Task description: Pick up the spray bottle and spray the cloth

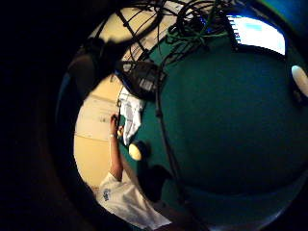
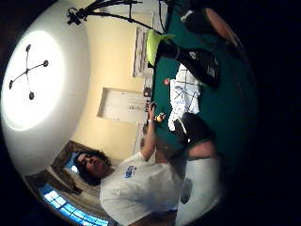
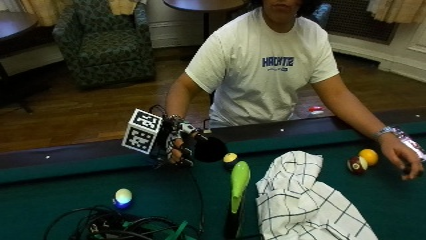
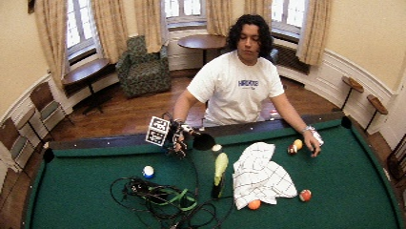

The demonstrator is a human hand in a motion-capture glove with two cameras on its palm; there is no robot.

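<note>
The gloved right hand [image 3: 178, 145] hung above the green table [image 3: 66, 200] left of centre in the outside view, raised off the felt near the dark rail [image 3: 73, 152], its forearm coming down from the person's shoulder. Its fingers looked curled inward beside a round black object at the rail — whether they closed on anything could not be told.

Below and left of the hand a white ball [image 3: 123, 196] sat on the felt, with a tangle of black and green cables [image 3: 126, 227] in the lower left. A yellow-and-black ball [image 3: 230, 158] lay just right of the hand.

The spray bottle [image 3: 237, 192] lay on the table at lower centre, untouched and apart from the hand. Its long axis ran nearly up-down in the frame, the lime-green end toward the rail and the dark end toward the lower edge.

Just right of it lay the cloth [image 3: 303, 197] — white with a dark grid, crumpled, spread toward the lower right. Farther right a dark red ball [image 3: 357, 165] touched an orange ball [image 3: 368, 156], beside the bare left hand [image 3: 406, 160] resting on the felt.
</note>
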